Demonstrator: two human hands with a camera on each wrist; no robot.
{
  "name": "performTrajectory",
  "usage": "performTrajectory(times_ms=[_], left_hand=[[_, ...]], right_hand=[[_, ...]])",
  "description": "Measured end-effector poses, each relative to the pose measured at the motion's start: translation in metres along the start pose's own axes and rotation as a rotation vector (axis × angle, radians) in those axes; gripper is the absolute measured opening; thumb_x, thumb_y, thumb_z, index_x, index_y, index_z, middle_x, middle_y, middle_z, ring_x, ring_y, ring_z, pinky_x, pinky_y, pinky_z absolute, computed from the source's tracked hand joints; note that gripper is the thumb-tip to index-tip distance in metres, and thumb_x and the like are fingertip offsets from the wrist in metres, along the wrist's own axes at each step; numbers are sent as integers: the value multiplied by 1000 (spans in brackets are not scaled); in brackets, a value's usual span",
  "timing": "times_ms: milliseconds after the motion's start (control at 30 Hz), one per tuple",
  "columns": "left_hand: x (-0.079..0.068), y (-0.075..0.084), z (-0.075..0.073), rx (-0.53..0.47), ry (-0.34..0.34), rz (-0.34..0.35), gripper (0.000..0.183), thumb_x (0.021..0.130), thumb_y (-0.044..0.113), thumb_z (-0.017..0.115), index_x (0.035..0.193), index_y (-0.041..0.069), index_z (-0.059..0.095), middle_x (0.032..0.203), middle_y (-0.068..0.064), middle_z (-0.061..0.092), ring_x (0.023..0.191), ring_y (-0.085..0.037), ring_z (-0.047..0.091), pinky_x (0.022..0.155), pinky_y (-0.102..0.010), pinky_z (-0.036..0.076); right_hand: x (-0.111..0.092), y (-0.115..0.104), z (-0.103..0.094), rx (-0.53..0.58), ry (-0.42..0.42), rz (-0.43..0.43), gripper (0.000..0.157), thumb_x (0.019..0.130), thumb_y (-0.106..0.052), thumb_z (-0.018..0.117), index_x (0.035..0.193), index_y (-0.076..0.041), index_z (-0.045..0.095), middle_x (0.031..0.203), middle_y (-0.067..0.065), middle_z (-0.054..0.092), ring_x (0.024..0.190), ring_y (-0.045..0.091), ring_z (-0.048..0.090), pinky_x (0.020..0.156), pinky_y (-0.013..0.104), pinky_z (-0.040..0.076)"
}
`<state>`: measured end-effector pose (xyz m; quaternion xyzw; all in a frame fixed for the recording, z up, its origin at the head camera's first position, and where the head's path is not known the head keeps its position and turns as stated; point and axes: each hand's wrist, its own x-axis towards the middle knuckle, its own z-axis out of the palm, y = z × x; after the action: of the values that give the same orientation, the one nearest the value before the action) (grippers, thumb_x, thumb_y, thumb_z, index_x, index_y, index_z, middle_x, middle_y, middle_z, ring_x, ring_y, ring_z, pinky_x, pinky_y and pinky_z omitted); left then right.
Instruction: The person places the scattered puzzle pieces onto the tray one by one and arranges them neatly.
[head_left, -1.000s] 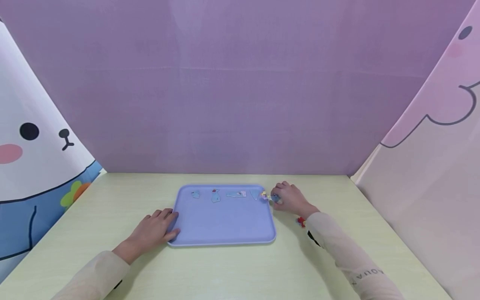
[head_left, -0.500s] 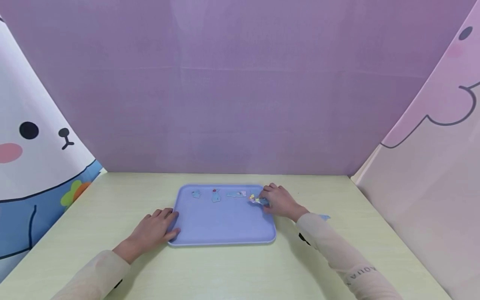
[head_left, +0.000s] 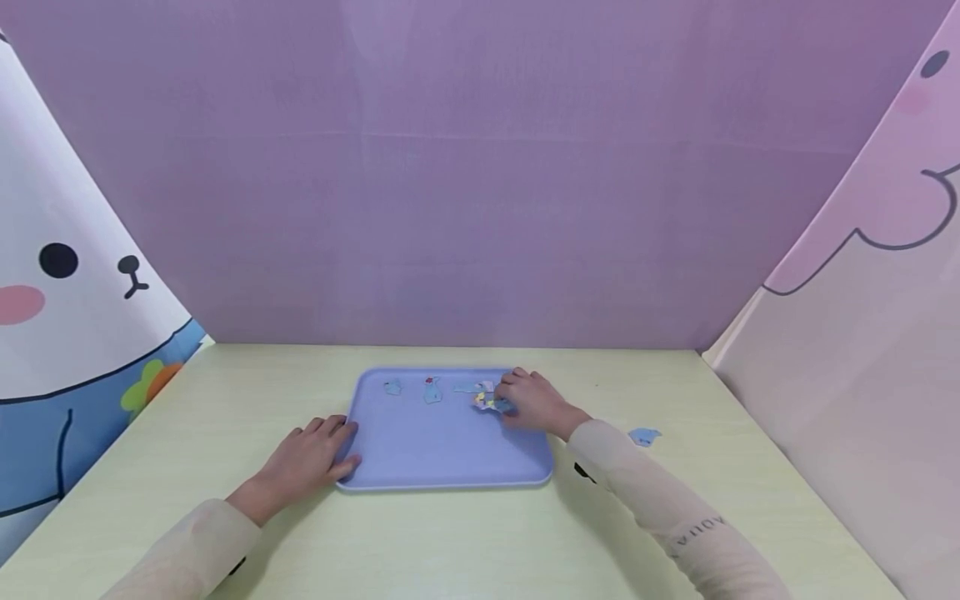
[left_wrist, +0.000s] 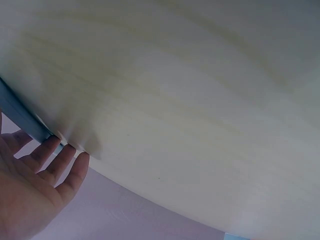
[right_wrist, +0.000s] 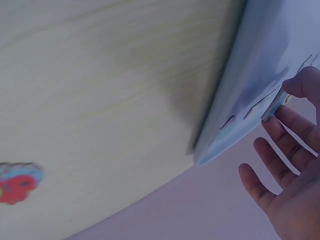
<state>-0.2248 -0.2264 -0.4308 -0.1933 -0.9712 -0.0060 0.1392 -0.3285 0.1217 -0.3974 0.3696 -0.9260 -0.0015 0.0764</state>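
In the head view my left hand [head_left: 307,458] rests on the left rim of the lavender tray [head_left: 442,458], its fingertips over the edge. The left wrist view shows these fingers [left_wrist: 75,175] loosely extended beside the rim. My right hand [head_left: 534,404] pinches a puzzle piece [head_left: 483,402] with yellow and blue print, close over the back right of the tray. Seen from the right wrist, that puzzle piece [right_wrist: 272,106] is edge-on between thumb and fingers. Along the tray's back lie a small blue piece [head_left: 393,387], a piece with a red spot [head_left: 432,392] and a long flat piece [head_left: 468,387], partly overlapped.
On the table [head_left: 420,542], right of the tray, lies a light blue piece [head_left: 644,436]. A red and blue piece [right_wrist: 19,185] shows on the table in the right wrist view. A purple wall [head_left: 480,208] stands behind, with printed cartoon panels at both sides.
My right hand has moved left from beyond the tray's right edge to over it, carrying the puzzle piece. The light blue piece on the table has come into view. My left hand stays put.
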Motion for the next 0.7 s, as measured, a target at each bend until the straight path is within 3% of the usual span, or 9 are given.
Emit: performTrajectory(times_ms=[233, 700], left_hand=[[0, 0, 1, -2, -1, -3, 52, 85, 42, 58, 120, 4, 56, 120, -17, 55, 105, -34, 54, 75, -50, 49], [2, 0, -1, 1, 4, 4, 53, 83, 43, 60, 117, 4, 58, 118, -17, 56, 101, -34, 56, 74, -50, 49]], right_hand=[[10, -13, -3, -43, 7, -59, 26, 74, -26, 70, 98, -16, 66, 97, -4, 62, 94, 16, 52, 84, 39, 46], [34, -42, -8, -73, -55, -132, 28, 76, -29, 71, 101, -19, 65, 96, -7, 60, 92, 12, 50, 83, 33, 47]])
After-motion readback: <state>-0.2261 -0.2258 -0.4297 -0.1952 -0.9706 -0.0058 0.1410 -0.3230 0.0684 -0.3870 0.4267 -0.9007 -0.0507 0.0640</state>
